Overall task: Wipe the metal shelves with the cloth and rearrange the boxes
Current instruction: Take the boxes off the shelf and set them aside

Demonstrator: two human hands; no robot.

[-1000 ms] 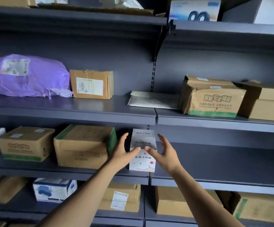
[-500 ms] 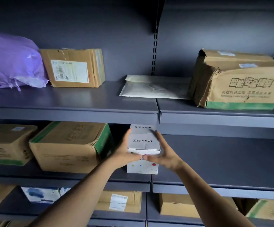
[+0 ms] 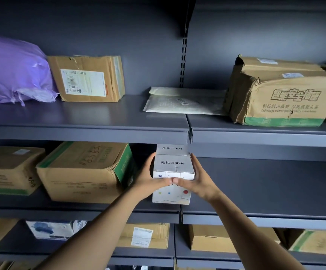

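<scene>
Two small white boxes are stacked on the middle metal shelf (image 3: 255, 193), near the seam between the two shelf sections. My left hand (image 3: 148, 179) and my right hand (image 3: 196, 181) clasp the upper white box (image 3: 173, 165) from either side. Fingers lie along its sides and the thumbs meet across its front lower edge. It sits on the lower white box (image 3: 169, 196), which has coloured dots. A third white box (image 3: 171, 149) with the same handwriting shows just behind. No cloth is in view.
A large brown carton (image 3: 84, 170) stands close to the left of the stack, with another carton (image 3: 8, 170) further left. The shelf above (image 3: 99, 121) holds a purple bag (image 3: 12, 71), a labelled carton (image 3: 88, 78), a padded envelope (image 3: 185, 102) and a crumpled carton (image 3: 283, 94). More boxes fill the lowest shelf.
Both hands have closed in on the upper white box until the thumbs meet at its front. My view has moved closer and tilted down a little.
</scene>
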